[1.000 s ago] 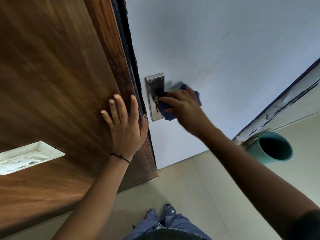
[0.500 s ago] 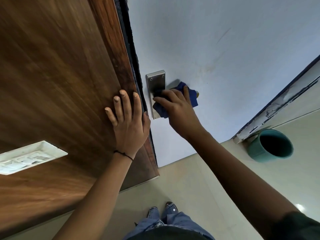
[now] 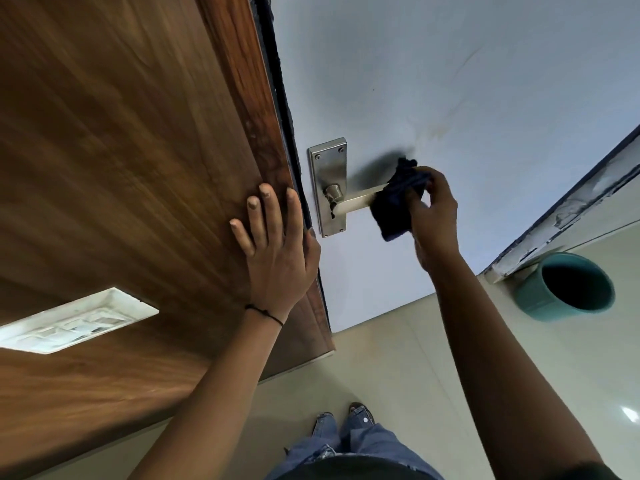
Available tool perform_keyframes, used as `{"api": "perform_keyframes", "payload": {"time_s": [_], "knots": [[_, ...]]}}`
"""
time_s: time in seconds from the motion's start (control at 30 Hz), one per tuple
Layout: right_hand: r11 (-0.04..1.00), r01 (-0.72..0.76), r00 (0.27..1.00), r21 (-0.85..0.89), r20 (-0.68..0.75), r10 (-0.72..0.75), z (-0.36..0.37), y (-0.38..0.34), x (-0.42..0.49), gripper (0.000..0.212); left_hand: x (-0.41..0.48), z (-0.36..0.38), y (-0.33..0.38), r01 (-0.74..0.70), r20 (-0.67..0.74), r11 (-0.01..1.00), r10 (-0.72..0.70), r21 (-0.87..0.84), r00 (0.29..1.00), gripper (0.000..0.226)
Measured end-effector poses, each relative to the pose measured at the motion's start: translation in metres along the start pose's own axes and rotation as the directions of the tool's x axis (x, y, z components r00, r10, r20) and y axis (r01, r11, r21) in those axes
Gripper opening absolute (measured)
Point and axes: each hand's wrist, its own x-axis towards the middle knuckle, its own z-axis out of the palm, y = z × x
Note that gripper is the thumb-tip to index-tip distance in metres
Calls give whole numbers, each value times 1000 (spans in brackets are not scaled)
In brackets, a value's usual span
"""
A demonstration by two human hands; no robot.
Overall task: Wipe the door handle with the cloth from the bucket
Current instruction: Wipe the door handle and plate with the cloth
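Note:
A steel lever door handle [image 3: 356, 201] sticks out from its steel backplate [image 3: 327, 168] on a pale blue-grey door [image 3: 450, 81]. My right hand [image 3: 434, 216] is shut on a dark blue cloth [image 3: 396, 206], which is wrapped around the handle's outer end and hides it. The part of the lever near the plate is bare. My left hand [image 3: 277, 244] lies flat with fingers spread against the brown wooden panel [image 3: 121, 150] beside the door edge, holding nothing. A teal bucket [image 3: 533, 296] stands on the floor at the right.
A white switch plate [image 3: 72, 322] is set in the wooden panel at the left. The floor has beige tiles [image 3: 398, 368]. My feet and jeans [image 3: 346, 441] show at the bottom. A worn white door frame [image 3: 571, 206] runs past the bucket.
My right hand has slid the cloth from the backplate outward along the lever to its far end, uncovering the plate and the lever's inner part. My left hand stays on the wood.

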Motion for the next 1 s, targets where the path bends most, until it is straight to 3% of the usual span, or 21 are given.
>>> {"api": "perform_keyframes", "payload": {"time_s": [0.07,0.13,0.2,0.43,0.5,0.6,0.67,0.8,0.83,0.9,1.0], "knots": [[921,-186,979,341,-14,203,11,4,-6,31,0,0,0,-2,-1,1000,2,-1,1000,89],[716,-304,935,628,53,351,23,6,-12,27,0,0,-1,-10,1,1000,10,-8,1000,85],[585,-347,911,733,116,395,33,8,-18,32,-1,0,-1,-16,0,1000,16,-25,1000,81],[425,-528,843,735,394,366,50,21,-35,45,0,-2,-2,-25,12,996,26,-84,1000,68],[444,-509,855,737,370,365,31,17,-22,52,-1,-2,-3,-47,12,995,48,-83,999,67],[551,-373,911,747,183,369,-4,13,-1,29,-1,-1,-3,-52,11,996,53,-69,999,67],[568,-354,913,743,142,383,-10,13,5,23,-1,-1,-2,-41,17,997,42,-63,999,68],[650,-438,899,621,284,334,32,18,-19,46,-4,0,-3,-45,13,997,46,-68,999,69],[581,-460,887,672,322,331,45,22,-28,39,-3,-1,-3,-52,15,996,53,-71,998,68],[384,-518,848,765,399,349,64,29,-43,46,-3,-2,-4,-62,23,995,64,-82,998,68],[297,-561,814,773,449,369,75,26,-53,52,-1,-4,-3,-61,41,993,66,-101,997,68]]}}
